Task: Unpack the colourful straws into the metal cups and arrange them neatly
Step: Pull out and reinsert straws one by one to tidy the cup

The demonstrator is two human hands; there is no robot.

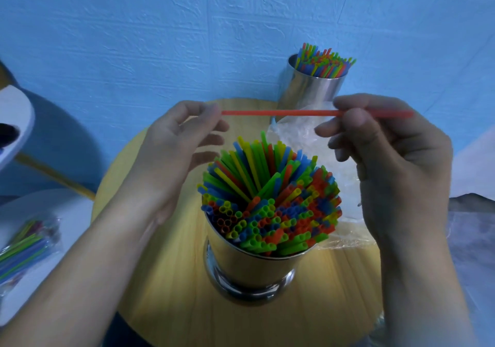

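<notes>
Two bare forearms up from the bottom edge, one either side of centre. Left hand (176, 138) at centre left, thumb and forefinger pinched on one tip of a single red straw (278, 112). Right hand (388, 159) at centre right, thumb and fingers pinched on the same straw short of its other tip.

Across the whole upper frame: one blue textured wall (160, 38). Below the hands: one round wooden table (166, 279), with two metal cups on it. Near metal cup (241, 266) at lower centre, upright, packed with mixed straws (270, 194) in green, yellow, blue and red, too many to count, several leaning across the middle. Between the cups and spreading right: one crumpled clear plastic wrapper (302, 138). Far metal cup (313, 89) right of upper centre, close to the wall, likewise full of a second bunch of straws (326, 61). At lower left, on a white surface (67, 204): one clear packet of straws (24, 245), lying flat, blurred.

Red straw level, stretched between the hands above the near cup, touching neither cup, right tip poking out past the right hand.
</notes>
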